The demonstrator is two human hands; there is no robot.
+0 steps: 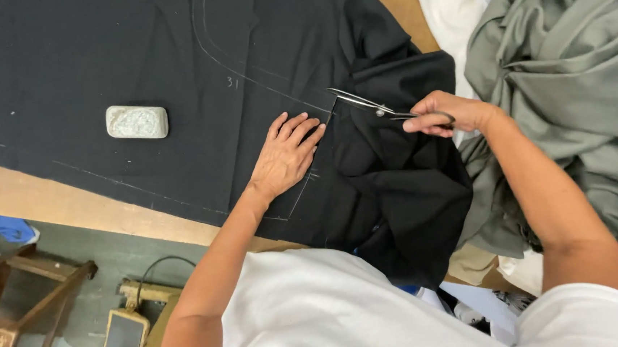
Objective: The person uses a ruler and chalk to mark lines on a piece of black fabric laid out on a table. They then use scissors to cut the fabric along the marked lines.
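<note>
Black fabric [98,65] with chalk lines lies spread over a wooden table [50,202]. My left hand [286,153] presses flat on the cloth, fingers apart, just left of a chalked line. My right hand [446,113] grips the handles of metal scissors [362,104], whose blades are parted and point left at the fabric's cut edge near the chalk line. To the right of my left hand the black cloth is bunched in folds [396,182].
A pale rectangular block [137,122] rests on the black cloth at left. Grey-green fabric [571,83] is heaped at right, white cloth [453,4] behind it. Below the table edge stand a wooden stool [21,302] and a small device with a cord [126,335].
</note>
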